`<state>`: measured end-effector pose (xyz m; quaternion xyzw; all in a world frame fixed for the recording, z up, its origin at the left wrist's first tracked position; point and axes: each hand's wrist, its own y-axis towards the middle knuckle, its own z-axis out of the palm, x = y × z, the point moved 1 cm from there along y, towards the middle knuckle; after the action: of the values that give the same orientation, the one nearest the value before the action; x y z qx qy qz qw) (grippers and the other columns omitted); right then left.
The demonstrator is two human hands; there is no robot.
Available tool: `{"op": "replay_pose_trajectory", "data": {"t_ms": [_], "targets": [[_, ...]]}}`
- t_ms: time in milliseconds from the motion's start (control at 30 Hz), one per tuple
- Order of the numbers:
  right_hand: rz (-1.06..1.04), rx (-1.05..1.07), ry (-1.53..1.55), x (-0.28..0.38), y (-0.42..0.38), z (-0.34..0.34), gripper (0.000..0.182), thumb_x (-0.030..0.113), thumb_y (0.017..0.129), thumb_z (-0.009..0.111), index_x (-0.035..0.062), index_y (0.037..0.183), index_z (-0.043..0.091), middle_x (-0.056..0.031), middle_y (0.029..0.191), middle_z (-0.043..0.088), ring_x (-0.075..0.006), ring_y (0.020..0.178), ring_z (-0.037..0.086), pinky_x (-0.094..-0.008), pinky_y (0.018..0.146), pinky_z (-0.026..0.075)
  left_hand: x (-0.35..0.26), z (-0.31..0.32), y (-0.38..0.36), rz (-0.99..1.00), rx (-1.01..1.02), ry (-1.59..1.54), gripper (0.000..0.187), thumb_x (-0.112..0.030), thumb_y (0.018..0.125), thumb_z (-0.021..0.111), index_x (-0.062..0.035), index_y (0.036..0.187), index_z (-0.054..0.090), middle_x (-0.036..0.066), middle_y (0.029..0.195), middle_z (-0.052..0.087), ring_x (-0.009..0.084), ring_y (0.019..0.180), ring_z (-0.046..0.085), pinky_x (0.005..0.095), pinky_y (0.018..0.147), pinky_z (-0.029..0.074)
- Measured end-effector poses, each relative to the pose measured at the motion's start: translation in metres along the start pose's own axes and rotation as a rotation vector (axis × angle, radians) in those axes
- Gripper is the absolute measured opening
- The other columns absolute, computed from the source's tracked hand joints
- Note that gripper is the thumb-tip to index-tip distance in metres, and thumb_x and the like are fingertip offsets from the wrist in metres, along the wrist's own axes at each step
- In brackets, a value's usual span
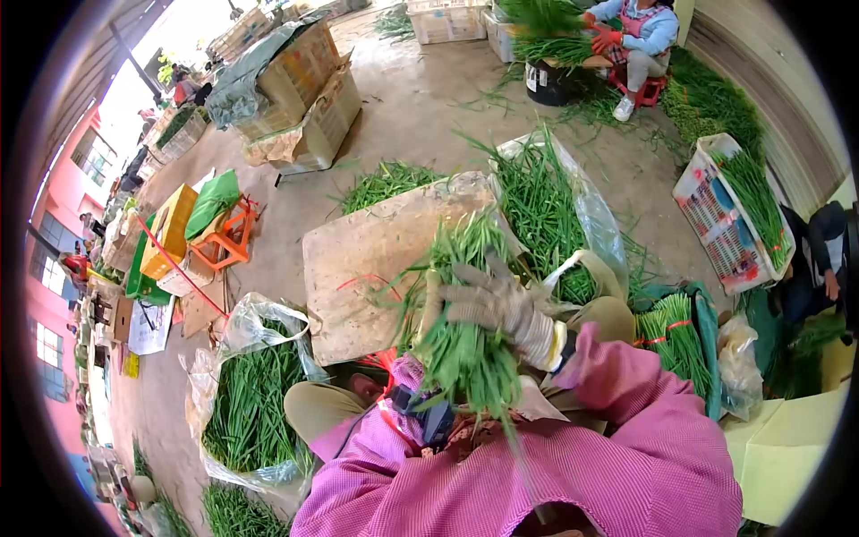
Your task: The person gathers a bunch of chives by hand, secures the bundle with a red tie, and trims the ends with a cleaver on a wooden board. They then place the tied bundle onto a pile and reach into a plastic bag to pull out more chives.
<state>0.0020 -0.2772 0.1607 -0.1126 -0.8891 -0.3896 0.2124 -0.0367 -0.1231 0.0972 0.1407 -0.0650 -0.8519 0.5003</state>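
A loose bunch of long, leafy greens, chive-like, is held up before my chest. My right hand, in a grey-white knit glove, lies across the bunch with its fingers curled over the leaves. Of my left hand, only part of a gloved edge shows at the bunch's left side; leaves cover the rest. Below the bunch is a worn, dirt-stained board, with thin red ties on it.
Plastic-lined containers of greens stand left and beyond the board. Tied bunches lie at my right, near a white crate. An orange stool stands left. A co-worker in red gloves handles greens at the back.
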Motion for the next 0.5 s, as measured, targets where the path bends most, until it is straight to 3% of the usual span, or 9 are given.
{"op": "replay_pose_trajectory", "data": {"t_ms": [100, 133, 200, 267, 300, 333, 400, 467, 500], "targets": [[-0.396, 0.525, -1.424, 0.012, -0.037, 0.011, 0.045, 0.028, 0.093, 0.033, 0.0316, 0.134, 0.051, -0.0023, 0.151, 0.039, -0.0295, 0.142, 0.032, -0.0601, 0.115, 0.015, 0.006, 0.004, -0.006, -0.104, -0.250, 0.186, 0.051, -0.039, 0.098, 0.045, -0.0037, 0.135, 0.046, 0.014, 0.125, 0.058, 0.0245, 0.107, 0.061, 0.0371, 0.092, 0.051], [-0.083, 0.377, -0.662, 0.021, -0.044, 0.012, 0.047, 0.023, 0.092, 0.035, 0.0285, 0.135, 0.051, -0.0019, 0.149, 0.043, -0.0289, 0.142, 0.032, -0.0563, 0.116, 0.019, 0.005, 0.006, -0.005, -0.134, -0.329, 0.255, 0.045, -0.032, 0.099, 0.045, -0.0041, 0.134, 0.048, 0.012, 0.123, 0.060, 0.0231, 0.105, 0.062, 0.0351, 0.091, 0.052], [-0.010, 0.477, -0.430, 0.037, -0.064, 0.014, 0.046, 0.018, 0.089, 0.040, 0.0235, 0.132, 0.054, -0.0039, 0.148, 0.043, -0.0299, 0.141, 0.032, -0.0533, 0.117, 0.019, 0.000, 0.009, -0.009, -0.188, -0.495, 0.395, 0.035, -0.020, 0.101, 0.044, -0.0048, 0.131, 0.053, 0.010, 0.119, 0.063, 0.0203, 0.100, 0.064, 0.0312, 0.088, 0.052], [-0.053, 0.405, -0.260, 0.040, -0.080, 0.011, 0.045, 0.015, 0.084, 0.048, 0.0175, 0.128, 0.057, -0.0061, 0.141, 0.051, -0.0289, 0.135, 0.042, -0.0484, 0.115, 0.027, -0.008, 0.008, -0.021, -0.194, -0.546, 0.517, 0.037, -0.027, 0.096, 0.052, -0.0032, 0.124, 0.057, 0.009, 0.110, 0.065, 0.0193, 0.096, 0.064, 0.0312, 0.086, 0.052], [0.085, 0.318, -0.185, 0.021, -0.102, 0.025, 0.045, 0.014, 0.079, 0.055, 0.0134, 0.124, 0.059, -0.0100, 0.130, 0.060, -0.0273, 0.125, 0.053, -0.0444, 0.110, 0.037, -0.013, 0.007, -0.030, -0.203, -0.606, 0.625, 0.040, -0.034, 0.092, 0.059, -0.0015, 0.117, 0.061, 0.007, 0.100, 0.067, 0.0184, 0.092, 0.063, 0.0312, 0.084, 0.051], [0.255, 0.209, -0.261, 0.013, -0.105, 0.020, 0.039, 0.012, 0.080, 0.060, 0.0086, 0.119, 0.061, -0.0124, 0.119, 0.065, -0.0266, 0.117, 0.059, -0.0394, 0.100, 0.046, -0.017, 0.012, -0.038, -0.253, -0.652, 0.946, 0.035, -0.033, 0.092, 0.059, -0.0012, 0.106, 0.064, 0.006, 0.091, 0.065, 0.0174, 0.084, 0.062, 0.0317, 0.081, 0.051], [0.608, -0.186, 0.046, 0.001, -0.091, -0.010, 0.052, 0.015, 0.083, 0.065, 0.0062, 0.132, 0.051, -0.0135, 0.127, 0.061, -0.0241, 0.117, 0.058, -0.0363, 0.095, 0.049, -0.020, 0.023, -0.054, -0.271, -0.613, 0.986, 0.031, -0.030, 0.089, 0.064, -0.0017, 0.100, 0.064, 0.007, 0.089, 0.065, 0.0187, 0.083, 0.062, 0.0331, 0.082, 0.051], [0.836, -0.595, 0.876, -0.021, -0.077, -0.009, 0.044, 0.022, 0.089, 0.064, 0.0056, 0.130, 0.055, -0.0155, 0.134, 0.051, -0.0271, 0.117, 0.055, -0.0339, 0.098, 0.046, -0.014, 0.005, -0.078, -0.288, -0.606, 0.468, 0.021, -0.016, 0.083, 0.065, -0.0011, 0.098, 0.064, 0.008, 0.086, 0.063, 0.0224, 0.081, 0.060, 0.0354, 0.082, 0.050], [0.843, -0.604, 0.880, -0.025, -0.074, -0.007, 0.044, 0.022, 0.089, 0.064, 0.0056, 0.130, 0.055, -0.0155, 0.134, 0.051, -0.0271, 0.117, 0.055, -0.0339, 0.098, 0.046, -0.013, -0.005, -0.087, -0.331, -0.584, 0.481, 0.020, -0.015, 0.082, 0.065, -0.0012, 0.097, 0.064, 0.008, 0.086, 0.062, 0.0221, 0.079, 0.060, 0.0359, 0.081, 0.051]]}}
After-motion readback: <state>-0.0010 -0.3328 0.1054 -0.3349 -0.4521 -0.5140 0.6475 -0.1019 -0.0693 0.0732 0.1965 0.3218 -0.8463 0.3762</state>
